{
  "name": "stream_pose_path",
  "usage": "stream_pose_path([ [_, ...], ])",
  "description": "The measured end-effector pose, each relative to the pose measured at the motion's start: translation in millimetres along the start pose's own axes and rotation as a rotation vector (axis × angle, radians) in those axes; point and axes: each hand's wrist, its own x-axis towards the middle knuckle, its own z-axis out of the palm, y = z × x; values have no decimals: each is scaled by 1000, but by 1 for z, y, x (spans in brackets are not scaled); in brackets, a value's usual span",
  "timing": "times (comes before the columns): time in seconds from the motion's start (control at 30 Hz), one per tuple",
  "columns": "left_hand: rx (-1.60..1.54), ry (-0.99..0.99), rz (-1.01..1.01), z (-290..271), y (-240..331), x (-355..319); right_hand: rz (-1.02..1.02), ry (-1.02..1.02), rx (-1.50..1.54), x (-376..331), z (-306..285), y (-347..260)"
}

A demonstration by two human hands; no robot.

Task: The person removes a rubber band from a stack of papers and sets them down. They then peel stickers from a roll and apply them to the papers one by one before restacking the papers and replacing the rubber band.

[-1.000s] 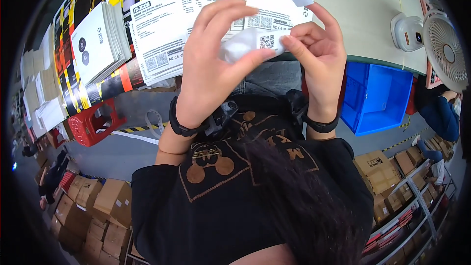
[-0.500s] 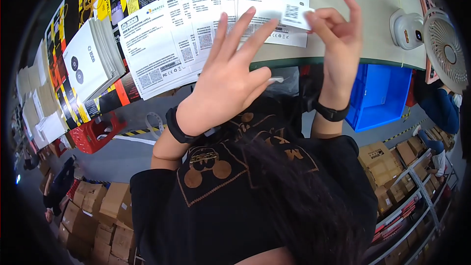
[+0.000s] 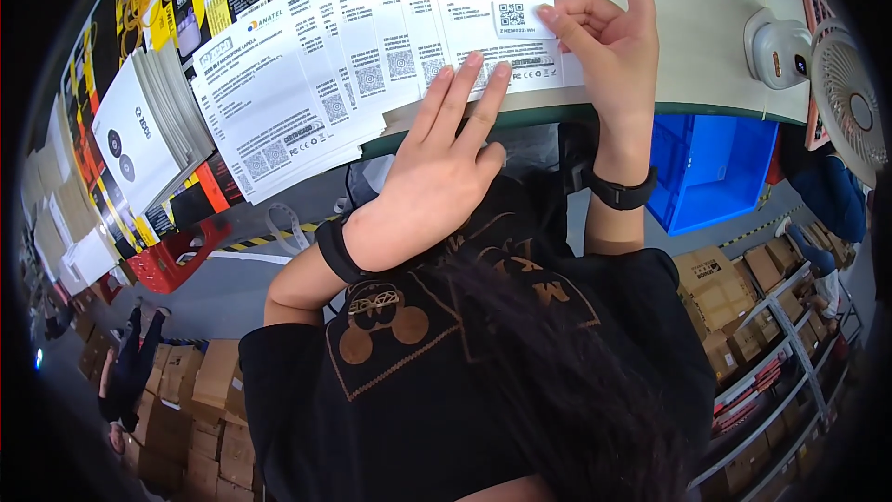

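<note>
We press our left hand (image 3: 437, 186) flat, fingers spread, pinning the fanned white cards (image 3: 372, 56) on the surface (image 3: 706, 46), so our right hand (image 3: 609, 42) can pinch-place a small sticker (image 3: 520, 17) on the top card.

Fanned white cards (image 3: 372, 74): the top edges run out of the picture, and the print is too small to tell. The left hand (image 3: 432, 191) covers the nearest card's lower edge. Beside the cards, a white fan (image 3: 850, 98) is cut off by the dark rim.
</note>
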Motion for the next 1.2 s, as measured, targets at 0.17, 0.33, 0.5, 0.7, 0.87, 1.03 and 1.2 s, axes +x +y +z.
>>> stream_pose_path([
  [0.17, -3, -6, -6, -1, 2, 0, 6, 9, -49, 2, 4, -2],
  [0.33, 11, -6, 7, 0, 0, 1, 11, 21, -82, 10, 16, -6],
  [0.5, 37, 18, 24, 4, -2, -1, 767, 173, -1188, 28, 66, -42],
  [0.7, 17, 20, 36, 1, 0, -2, 341, 168, -1558, 15, 54, -32],
  [0.87, -50, 57, 3, -13, 3, -8, 76, -30, -1562, 2, 48, -37],
  [1.03, -22, 87, -66, -8, -3, -16, 116, -439, -1557, -8, 59, -43],
  [1.2, 50, 45, -83, -7, -1, -14, 190, -358, -1598, -10, 11, -63],
])
